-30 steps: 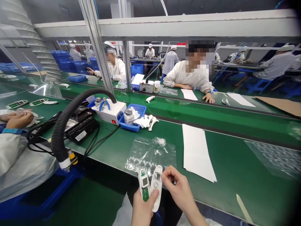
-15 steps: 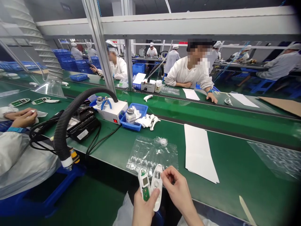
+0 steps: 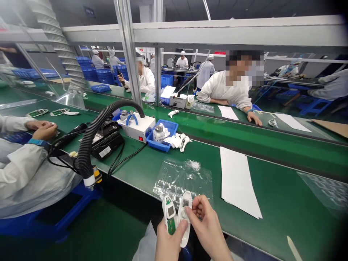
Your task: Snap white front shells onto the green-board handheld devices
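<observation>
My left hand [image 3: 170,241] is closed around two long white plastic shell halves, held side by side just off the table's front edge. The left half [image 3: 168,203] carries a green circuit board [image 3: 171,225] with a small square screen. Its mate, the empty-looking half [image 3: 185,237], shows its hollow inner side under my left thumb. My right hand [image 3: 206,221] pinches this second half at its right edge, thumb on the inner face, other fingers curled. Whether a small part lies under that thumb is hidden. A clear plastic film [image 3: 187,179] with square pockets lies just beyond the halves.
A blue tray [image 3: 160,145] holds a glass jar, with white cloth or gloves [image 3: 181,141] beside it. Left of it stand a white box [image 3: 138,128] and a black hose [image 3: 87,145]. White paper sheets [image 3: 236,181] lie right. A co-worker's hands [image 3: 45,130] work at the left.
My right thumb has moved onto the inner face of the right shell half; before, the fingertips were at its upper right edge. The whole view has shifted slightly, with things appearing farther right.
</observation>
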Tool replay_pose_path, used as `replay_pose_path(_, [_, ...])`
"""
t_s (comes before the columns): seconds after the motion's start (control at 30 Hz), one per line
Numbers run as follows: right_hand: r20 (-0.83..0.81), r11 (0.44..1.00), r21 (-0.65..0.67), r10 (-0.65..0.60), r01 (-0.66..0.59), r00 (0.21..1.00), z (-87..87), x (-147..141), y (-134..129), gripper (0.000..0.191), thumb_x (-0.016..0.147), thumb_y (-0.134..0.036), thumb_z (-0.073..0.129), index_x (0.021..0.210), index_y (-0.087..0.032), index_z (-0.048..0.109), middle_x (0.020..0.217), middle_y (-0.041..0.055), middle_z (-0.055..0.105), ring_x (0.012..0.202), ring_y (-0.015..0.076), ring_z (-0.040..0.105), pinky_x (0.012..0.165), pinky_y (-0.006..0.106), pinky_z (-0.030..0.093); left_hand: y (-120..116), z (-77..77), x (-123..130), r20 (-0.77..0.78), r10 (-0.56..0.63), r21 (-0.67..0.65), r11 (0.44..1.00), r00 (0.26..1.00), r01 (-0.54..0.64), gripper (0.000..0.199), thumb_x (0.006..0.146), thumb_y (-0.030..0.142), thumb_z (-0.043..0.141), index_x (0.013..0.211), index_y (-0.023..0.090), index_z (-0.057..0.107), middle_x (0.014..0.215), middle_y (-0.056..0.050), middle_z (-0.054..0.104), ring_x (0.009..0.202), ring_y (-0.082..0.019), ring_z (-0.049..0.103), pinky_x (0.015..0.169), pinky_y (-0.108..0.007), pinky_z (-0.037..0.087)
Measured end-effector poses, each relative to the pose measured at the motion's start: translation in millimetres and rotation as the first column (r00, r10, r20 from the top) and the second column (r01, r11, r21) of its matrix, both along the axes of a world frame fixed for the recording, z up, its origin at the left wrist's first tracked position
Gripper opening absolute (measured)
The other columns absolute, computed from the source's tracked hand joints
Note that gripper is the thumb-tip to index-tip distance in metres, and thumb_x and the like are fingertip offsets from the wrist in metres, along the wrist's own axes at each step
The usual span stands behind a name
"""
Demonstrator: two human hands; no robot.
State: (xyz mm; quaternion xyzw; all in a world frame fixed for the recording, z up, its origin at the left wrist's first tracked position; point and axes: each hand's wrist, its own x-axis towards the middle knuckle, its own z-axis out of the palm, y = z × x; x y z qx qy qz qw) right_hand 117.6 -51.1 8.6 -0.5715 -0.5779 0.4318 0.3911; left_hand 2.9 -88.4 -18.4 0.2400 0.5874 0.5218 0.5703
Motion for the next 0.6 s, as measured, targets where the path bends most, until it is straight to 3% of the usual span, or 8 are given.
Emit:
replay_pose_path(0.2, [-0.047,0.999,-0.001,0.048,-0.048,0.998,-4.2,-12.5,1.4,0.024,0.084,-0.039,0.060,0.079,-0.024,0.043,0.070,-0.0042,0.047,0.061,0.0146,0.050,0.058,0.025,0.044,-6.7,-7.8,-14.1,0.000,0.026,0.034,0.999,1.000,-0.026,0.040,0.063,0.050,0.078,0.073,0.013,0.065,0.086,-0.011,0.073,0.087,-0.028,0.065,0.081,-0.031,0.050])
replay_pose_path(0.4, [-0.095,0.993,-0.018,0.111,-0.113,0.989,-5.2,-33.5,3.5,0.023,0.085,-0.038,0.060,0.079,-0.024,0.042,0.071,-0.0042,0.046,0.062,0.0142,0.049,0.059,0.025,0.044,-17.8,-11.7,-33.0,-0.065,0.047,-0.009,0.999,0.997,-0.048,0.054,0.063,0.055,0.075,0.092,0.009,0.068,0.082,-0.013,0.073,0.082,-0.028,0.065,0.074,-0.031,0.050])
replay_pose_path(0.6, [-0.278,0.988,-0.061,0.121,-0.143,0.953,-11.6,-66.3,3.1,0.026,0.081,-0.038,0.067,0.084,-0.024,0.045,0.069,-0.0051,0.045,0.062,0.0135,0.046,0.059,0.024,0.042,-23.7,-8.5,-56.6,-0.163,0.155,0.038,0.988,0.974,-0.150,0.052,0.063,0.058,0.075,0.081,0.010,0.070,0.078,-0.012,0.073,0.077,-0.027,0.065,0.069,-0.029,0.049])
